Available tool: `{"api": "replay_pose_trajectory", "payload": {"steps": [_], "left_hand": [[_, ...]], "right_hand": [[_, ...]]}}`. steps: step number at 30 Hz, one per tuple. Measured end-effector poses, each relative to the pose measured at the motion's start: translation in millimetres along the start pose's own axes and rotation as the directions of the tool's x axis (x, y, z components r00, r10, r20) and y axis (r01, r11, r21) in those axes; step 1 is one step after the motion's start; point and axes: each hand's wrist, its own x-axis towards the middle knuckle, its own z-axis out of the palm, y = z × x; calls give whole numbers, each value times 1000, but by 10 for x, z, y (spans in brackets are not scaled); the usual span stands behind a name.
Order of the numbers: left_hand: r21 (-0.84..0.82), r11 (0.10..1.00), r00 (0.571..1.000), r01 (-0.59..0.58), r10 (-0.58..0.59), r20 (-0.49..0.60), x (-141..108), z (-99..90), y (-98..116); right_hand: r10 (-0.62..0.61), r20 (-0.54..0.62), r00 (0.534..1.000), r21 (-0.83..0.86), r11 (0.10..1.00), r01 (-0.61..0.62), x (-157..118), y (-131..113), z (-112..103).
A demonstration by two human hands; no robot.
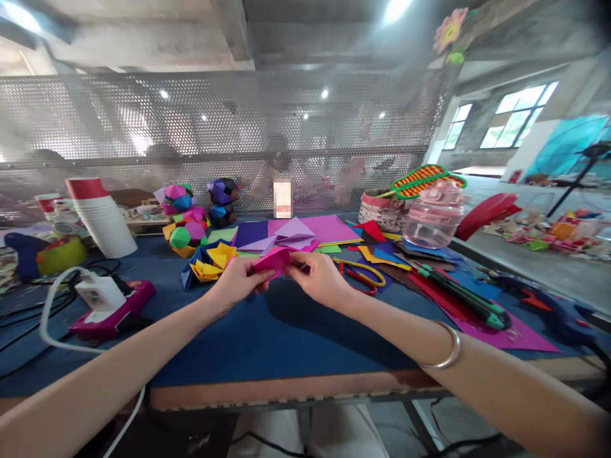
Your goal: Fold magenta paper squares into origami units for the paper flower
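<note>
A folded piece of magenta paper (pixel 273 261) is held up between my two hands over the blue table. My left hand (pixel 238 280) pinches its left side with thumb and fingers. On the right edge, my right hand (pixel 321 277) grips it with closed fingertips. Just behind lie lilac folded paper (pixel 294 233) and a sheet of pink-purple paper (pixel 331 229). Folded yellow paper (pixel 212 261) sits left of my left hand. Scissors (pixel 370 275) with yellow and red handles rest beyond my right hand.
Paper-ball models (pixel 186 234) and a stack of cups (pixel 102 219) stand at left, near a magenta power strip (pixel 112 312) with cables. Rightward are a cutter (pixel 465 298), a glue gun (pixel 548 305), a pink bottle (pixel 435 216) and a basket (pixel 377 211). A perforated metal screen (pixel 229 133) closes the back.
</note>
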Motion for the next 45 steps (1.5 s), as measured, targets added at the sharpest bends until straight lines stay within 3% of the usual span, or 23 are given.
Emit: {"api": "replay_pose_trajectory", "payload": {"steps": [11,15,19,24,28,34,39,45], "left_hand": [[134,986,993,-101,108,-48,-3,75,42],[164,977,989,-134,142,-37,-44,79,92],[193,966,975,-171,194,-108,-61,63,130],[78,975,967,-209,217,-130,-9,36,117],[-71,981,980,-179,172,-96,22,19,88],[-293,956,997,-10,-13,-77,27,-34,50],[-400,910,992,105,-125,-24,16,-54,62],[-425,891,987,158,-157,37,-13,-32,90]], "right_hand": [[76,-12,997,85,994,-75,26,71,35],[47,12,999,59,997,-48,15,33,11],[1,42,999,12,1000,-1,-5,3,-5],[-80,83,993,-45,995,84,-43,8,35],[-148,75,986,-94,983,155,-71,23,59],[-327,25,945,-257,911,322,-77,-22,-5],[-482,189,856,-381,767,516,-79,-86,-35],[-553,266,790,-411,676,612,-76,-74,-45]]}}
